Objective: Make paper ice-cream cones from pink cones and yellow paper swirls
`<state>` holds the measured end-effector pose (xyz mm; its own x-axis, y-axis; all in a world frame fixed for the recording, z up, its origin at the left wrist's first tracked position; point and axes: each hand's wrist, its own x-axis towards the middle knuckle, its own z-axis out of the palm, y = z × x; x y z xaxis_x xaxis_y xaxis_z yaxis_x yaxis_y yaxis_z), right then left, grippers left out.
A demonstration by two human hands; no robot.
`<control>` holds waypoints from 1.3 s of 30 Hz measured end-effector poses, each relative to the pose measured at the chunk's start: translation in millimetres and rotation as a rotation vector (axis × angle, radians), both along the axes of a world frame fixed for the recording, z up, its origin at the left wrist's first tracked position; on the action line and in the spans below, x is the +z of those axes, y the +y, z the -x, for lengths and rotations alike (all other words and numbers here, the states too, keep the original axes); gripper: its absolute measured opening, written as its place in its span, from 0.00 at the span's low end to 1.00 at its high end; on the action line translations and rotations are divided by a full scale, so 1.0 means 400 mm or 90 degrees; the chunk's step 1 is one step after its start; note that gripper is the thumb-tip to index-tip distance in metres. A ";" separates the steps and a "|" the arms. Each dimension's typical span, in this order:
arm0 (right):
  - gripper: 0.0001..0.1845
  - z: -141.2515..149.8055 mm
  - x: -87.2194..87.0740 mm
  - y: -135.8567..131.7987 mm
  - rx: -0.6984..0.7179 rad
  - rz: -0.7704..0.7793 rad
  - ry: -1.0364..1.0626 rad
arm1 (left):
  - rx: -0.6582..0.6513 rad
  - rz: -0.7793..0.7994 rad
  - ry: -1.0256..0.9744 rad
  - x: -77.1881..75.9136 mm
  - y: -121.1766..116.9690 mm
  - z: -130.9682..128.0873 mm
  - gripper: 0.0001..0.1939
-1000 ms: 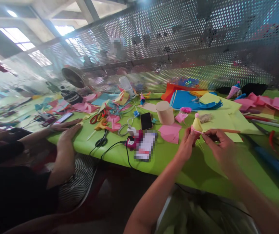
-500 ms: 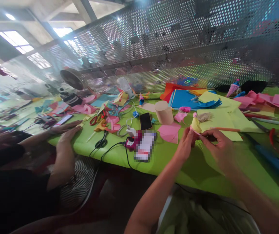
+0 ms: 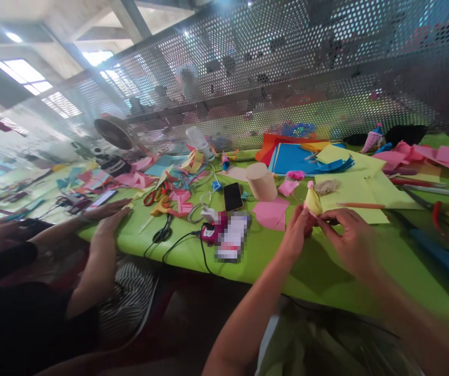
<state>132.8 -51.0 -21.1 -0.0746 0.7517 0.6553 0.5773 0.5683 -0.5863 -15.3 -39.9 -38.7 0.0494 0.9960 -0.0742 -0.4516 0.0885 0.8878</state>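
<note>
In the head view, the left hand (image 3: 298, 230) holds a small yellow cone (image 3: 312, 201) upright over the green-covered table (image 3: 318, 282), its fingers clamped around the cone's base. A pink ball (image 3: 310, 184) tops the cone. The right hand (image 3: 345, 227) comes in from the other side, thumb and forefinger pinched together on a pink strip (image 3: 313, 215) at that base; the fingers partly hide it.

Just behind the cone, a tan fibrous tuft (image 3: 327, 187) lies by yellow sheets (image 3: 369, 185), with an orange pencil (image 3: 361, 205) on them. Blue sheets (image 3: 292, 158) lie farther back, near a beige cylinder (image 3: 262, 183). In front of the cylinder is a pink sheet (image 3: 270, 213); beside it, a pink piece with a fluffy top (image 3: 291, 183).

To the left are a black-screened phone (image 3: 232, 197), a second phone (image 3: 232, 237) with a pixelated screen, and black-handled scissors (image 3: 163, 232). Beyond those, another person's forearms (image 3: 101, 245) reach onto the table. A perforated panel (image 3: 306, 83) stands behind everything.
</note>
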 end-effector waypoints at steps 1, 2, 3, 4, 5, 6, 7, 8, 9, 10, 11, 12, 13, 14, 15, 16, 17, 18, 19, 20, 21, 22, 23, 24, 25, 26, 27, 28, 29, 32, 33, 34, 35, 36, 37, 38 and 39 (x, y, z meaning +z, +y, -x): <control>0.07 0.001 0.001 -0.001 -0.007 -0.009 -0.014 | 0.001 0.002 0.008 0.001 0.000 0.001 0.28; 0.08 0.001 0.001 -0.001 -0.015 -0.019 -0.027 | 0.001 0.003 0.013 0.002 -0.001 0.002 0.28; 0.08 0.002 0.001 -0.002 -0.021 -0.032 -0.042 | 0.001 0.001 0.014 0.004 -0.001 0.002 0.27; 0.08 0.003 0.001 -0.002 -0.026 -0.047 -0.057 | 0.001 0.000 0.011 0.007 -0.002 0.002 0.27; 0.07 0.003 0.000 -0.003 -0.029 -0.064 -0.073 | 0.000 -0.001 0.005 0.009 -0.002 0.002 0.27; 0.06 0.003 -0.001 -0.003 -0.031 -0.082 -0.086 | 0.000 0.001 -0.002 0.012 -0.003 0.002 0.27; 0.05 0.003 -0.001 -0.003 -0.031 -0.098 -0.098 | -0.001 0.005 -0.011 0.014 -0.003 0.001 0.27; 0.05 0.003 -0.001 -0.004 -0.032 -0.113 -0.108 | -0.001 0.009 -0.021 0.016 -0.003 0.000 0.26; 0.04 0.003 -0.001 -0.005 -0.033 -0.126 -0.118 | -0.002 0.013 -0.032 0.017 -0.003 0.000 0.26; 0.03 0.003 0.000 -0.006 -0.032 -0.137 -0.125 | -0.004 0.016 -0.042 0.017 -0.003 0.000 0.26; 0.03 0.003 0.001 -0.007 -0.030 -0.146 -0.129 | -0.008 0.016 -0.050 0.016 -0.003 0.000 0.26; 0.02 0.003 0.003 -0.008 -0.026 -0.153 -0.131 | -0.012 0.015 -0.056 0.014 -0.002 0.001 0.26; 0.01 0.003 0.004 -0.009 -0.023 -0.157 -0.129 | -0.016 0.013 -0.060 0.013 -0.002 0.002 0.26; 0.02 0.003 0.005 -0.009 -0.018 -0.159 -0.125 | -0.020 0.013 -0.062 0.011 -0.002 0.003 0.27; 0.03 0.004 0.005 -0.010 -0.015 -0.161 -0.121 | -0.024 0.015 -0.064 0.009 -0.001 0.004 0.27; 0.04 0.004 0.005 -0.011 -0.014 -0.162 -0.120 | -0.028 0.019 -0.065 0.007 -0.001 0.005 0.28; 0.05 0.004 0.005 -0.011 -0.014 -0.162 -0.120 | -0.033 0.023 -0.066 0.007 0.000 0.006 0.28; 0.05 0.005 0.005 -0.012 -0.016 -0.163 -0.122 | -0.040 0.028 -0.068 0.006 0.001 0.007 0.28; 0.05 0.005 0.005 -0.012 -0.017 -0.164 -0.124 | -0.047 0.032 -0.071 0.006 0.001 0.008 0.28; 0.05 0.005 0.005 -0.012 -0.017 -0.165 -0.126 | -0.056 0.034 -0.076 0.006 0.002 0.009 0.28; 0.06 0.005 0.004 -0.013 -0.015 -0.165 -0.125 | -0.064 0.036 -0.082 0.006 0.003 0.010 0.28; 0.06 0.005 0.004 -0.013 -0.013 -0.164 -0.123 | -0.070 0.039 -0.089 0.005 0.003 0.010 0.28; 0.07 0.005 0.004 -0.013 -0.012 -0.162 -0.119 | -0.076 0.042 -0.096 0.004 0.004 0.011 0.27; 0.08 0.004 0.004 -0.014 -0.012 -0.160 -0.113 | -0.079 0.046 -0.101 0.003 0.005 0.011 0.27; 0.08 0.004 0.003 -0.014 -0.013 -0.156 -0.107 | -0.081 0.049 -0.104 0.001 0.006 0.012 0.27; 0.09 0.004 0.002 -0.014 -0.013 -0.152 -0.099 | -0.081 0.052 -0.105 -0.001 0.007 0.012 0.27; 0.09 0.004 0.001 -0.014 -0.011 -0.149 -0.093 | -0.081 0.054 -0.104 -0.003 0.008 0.012 0.27; 0.09 0.004 0.001 -0.014 -0.008 -0.145 -0.088 | -0.081 0.053 -0.103 -0.005 0.009 0.012 0.27; 0.09 0.004 0.001 -0.014 -0.004 -0.141 -0.086 | -0.082 0.052 -0.102 -0.006 0.010 0.013 0.27; 0.08 0.004 0.003 -0.016 -0.006 -0.133 -0.095 | -0.088 0.045 -0.106 -0.008 0.012 0.012 0.27; 0.07 0.003 0.004 -0.017 -0.009 -0.135 -0.103 | -0.089 0.044 -0.108 -0.007 0.012 0.012 0.27; 0.07 0.002 0.005 -0.017 -0.011 -0.140 -0.110 | -0.089 0.044 -0.108 -0.007 0.012 0.012 0.26; 0.08 0.002 0.006 -0.018 -0.011 -0.149 -0.116 | -0.089 0.046 -0.107 -0.006 0.012 0.011 0.26; 0.08 0.001 0.005 -0.018 -0.011 -0.158 -0.121 | -0.088 0.050 -0.105 -0.004 0.012 0.011 0.26; 0.09 0.000 0.005 -0.018 -0.011 -0.166 -0.125 | -0.087 0.053 -0.103 -0.003 0.012 0.011 0.26; 0.10 -0.002 0.003 -0.017 -0.014 -0.172 -0.128 | -0.088 0.055 -0.102 -0.001 0.011 0.010 0.26; 0.11 -0.003 0.001 -0.017 -0.017 -0.177 -0.133 | -0.089 0.054 -0.100 0.000 0.010 0.011 0.26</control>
